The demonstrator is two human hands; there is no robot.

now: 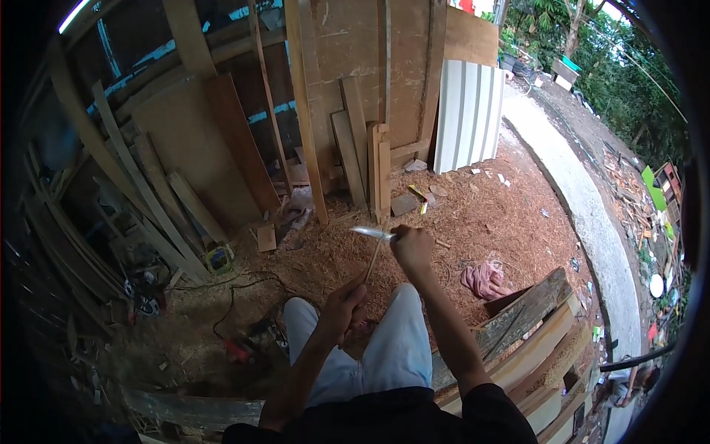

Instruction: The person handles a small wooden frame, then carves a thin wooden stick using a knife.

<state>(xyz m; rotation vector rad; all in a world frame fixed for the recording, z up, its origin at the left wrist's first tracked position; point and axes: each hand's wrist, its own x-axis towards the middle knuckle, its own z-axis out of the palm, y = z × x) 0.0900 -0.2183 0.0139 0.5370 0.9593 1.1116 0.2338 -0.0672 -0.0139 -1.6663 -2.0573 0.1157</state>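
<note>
My left hand (344,309) is closed around the lower end of a thin wooden stick (375,260), held in front of my knees and slanting up and away. My right hand (412,250) grips a knife (371,233) by its handle, which the fingers mostly hide. The bright blade points left and crosses the upper end of the stick; whether its edge touches the wood I cannot tell. Both hands are above the ground, the right one higher and further forward than the left.
Wood shavings (473,214) cover the ground. Boards (355,155) lean on the wall ahead, beside a white corrugated sheet (468,115). Stacked planks (532,340) lie at my right, near a pink cloth (484,280). A red tool (237,351) sits at left.
</note>
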